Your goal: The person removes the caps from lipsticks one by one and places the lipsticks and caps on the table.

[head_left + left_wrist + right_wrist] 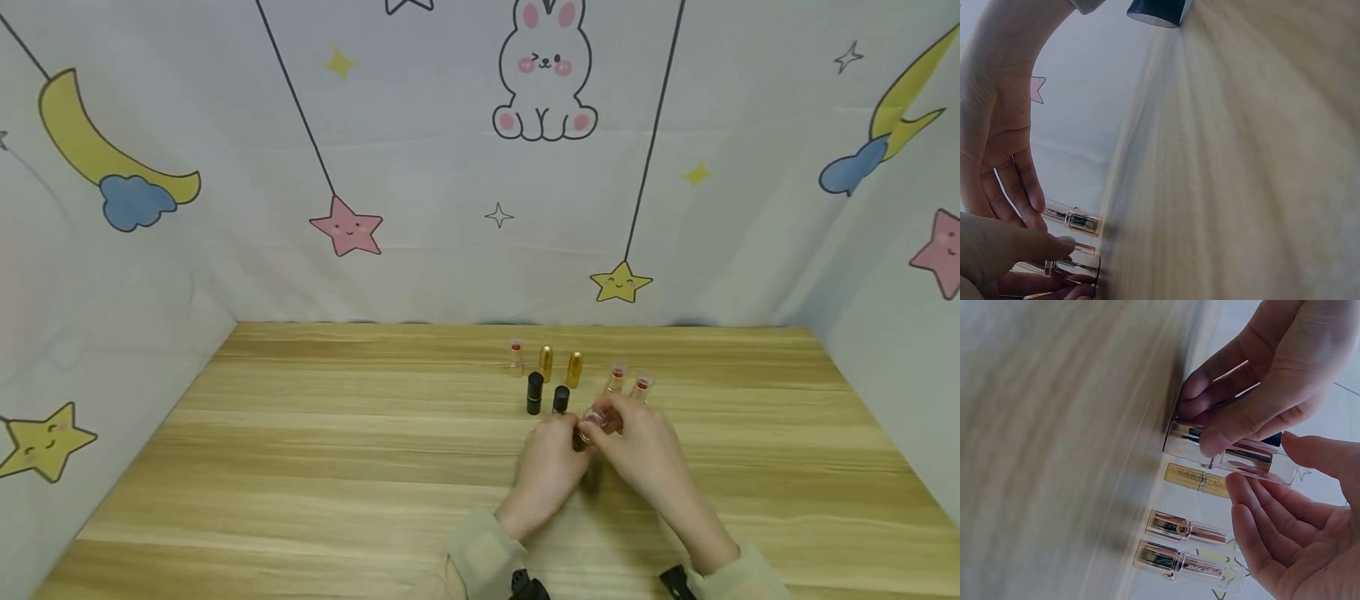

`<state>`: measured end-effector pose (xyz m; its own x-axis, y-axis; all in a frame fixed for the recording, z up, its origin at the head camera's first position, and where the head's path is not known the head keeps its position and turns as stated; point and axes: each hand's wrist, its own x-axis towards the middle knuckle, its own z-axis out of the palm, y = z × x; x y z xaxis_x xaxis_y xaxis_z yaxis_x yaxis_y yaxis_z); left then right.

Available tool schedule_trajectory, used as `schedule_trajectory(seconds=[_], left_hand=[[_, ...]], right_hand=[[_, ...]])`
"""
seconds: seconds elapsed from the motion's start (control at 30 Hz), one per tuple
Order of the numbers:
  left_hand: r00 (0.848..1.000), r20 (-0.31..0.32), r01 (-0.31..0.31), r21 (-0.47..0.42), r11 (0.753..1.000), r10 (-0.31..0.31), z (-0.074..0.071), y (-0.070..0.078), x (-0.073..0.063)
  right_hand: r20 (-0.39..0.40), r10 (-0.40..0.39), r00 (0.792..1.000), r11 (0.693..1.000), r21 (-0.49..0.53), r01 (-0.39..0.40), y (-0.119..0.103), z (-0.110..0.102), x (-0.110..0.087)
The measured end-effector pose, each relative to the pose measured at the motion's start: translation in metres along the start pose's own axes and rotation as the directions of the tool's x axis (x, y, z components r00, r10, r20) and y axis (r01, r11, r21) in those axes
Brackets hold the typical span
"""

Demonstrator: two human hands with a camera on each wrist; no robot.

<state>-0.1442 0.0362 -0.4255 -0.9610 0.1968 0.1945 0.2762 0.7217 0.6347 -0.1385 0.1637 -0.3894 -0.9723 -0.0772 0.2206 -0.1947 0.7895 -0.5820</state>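
Note:
In the head view my left hand (551, 467) and right hand (645, 442) meet over one lipstick with a clear cap (592, 415). The left thumb and fingers grip the shiny base of this lipstick (1185, 439), which stands upright at the table surface. My right thumb and fingertips pinch the transparent cap (1284, 469) from above; an inner metallic tube shows through it. The left wrist view shows the left hand (1010, 250) low around the base and the right hand (1007, 119) reaching down. Just beyond the left hand stands a black lipstick tube (561, 398).
Another black tube (534, 393), two gold tubes (546, 364) (574, 369) and a clear-capped lipstick (516, 358) stand farther back. Two more clear-capped lipsticks (615, 379) (642, 388) stand beyond the right hand. A printed cloth (435, 167) borders the wooden table (300, 467).

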Motion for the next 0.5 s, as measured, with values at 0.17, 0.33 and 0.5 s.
schedule_trajectory(seconds=[0.17,0.33,0.5], left_hand=[[1.000,0.012,0.015,0.024,1.000,-0.015,0.0006,0.0001,0.0009],[1.000,0.016,0.013,0.033,0.999,-0.014,0.0004,-0.0005,0.0012],[1.000,0.019,-0.005,0.031,1.000,0.004,-0.0003,-0.0009,0.0009]], right_hand=[[0.001,0.005,1.000,1.000,0.011,-0.005,-0.0004,0.0003,-0.0014],[0.002,0.008,1.000,1.000,0.010,-0.008,-0.0009,-0.0001,-0.0019],[0.004,0.023,1.000,1.000,0.015,-0.023,-0.0021,-0.0015,-0.0023]])
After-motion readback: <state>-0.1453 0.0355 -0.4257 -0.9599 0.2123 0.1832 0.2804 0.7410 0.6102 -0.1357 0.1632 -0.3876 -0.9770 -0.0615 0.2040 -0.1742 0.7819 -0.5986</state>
